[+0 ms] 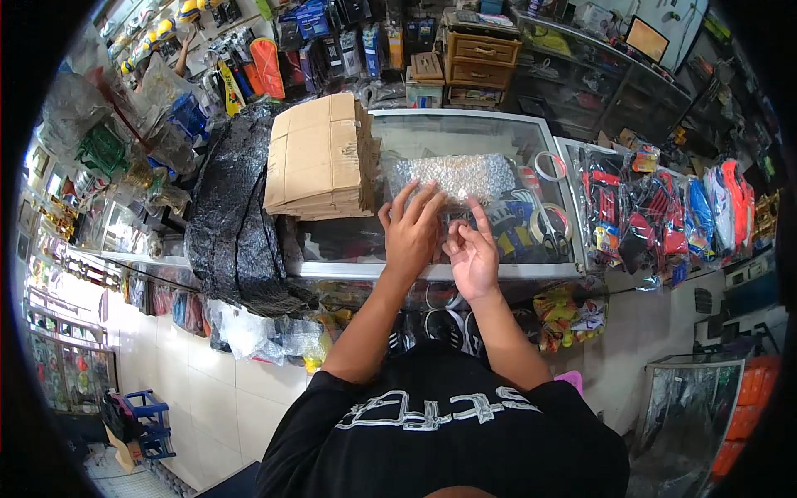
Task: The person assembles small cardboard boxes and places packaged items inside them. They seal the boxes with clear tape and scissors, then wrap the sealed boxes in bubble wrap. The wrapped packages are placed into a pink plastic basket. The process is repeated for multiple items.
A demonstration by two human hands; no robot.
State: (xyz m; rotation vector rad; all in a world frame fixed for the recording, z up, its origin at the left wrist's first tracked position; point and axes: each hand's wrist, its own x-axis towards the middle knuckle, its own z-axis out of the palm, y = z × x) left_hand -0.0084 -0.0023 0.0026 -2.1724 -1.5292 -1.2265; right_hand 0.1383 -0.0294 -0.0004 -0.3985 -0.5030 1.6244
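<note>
On the glass top of a display counter lies a package in clear bubble wrap. My left hand rests its spread fingertips on the wrap's near left edge, back of the hand up. Just right of it, my right hand is turned partly palm up. Its index finger points to the near edge of the wrap while the thumb and other fingers curl loosely; I see nothing held in it. Scissors lie on a tape roll to the right, and another tape roll sits beyond.
A stack of folded cardboard stands left of the package. Black plastic wrap drapes over the counter's left part. Bagged sports shoes line the right. A wooden drawer cabinet stands behind; a blue stool is at lower left.
</note>
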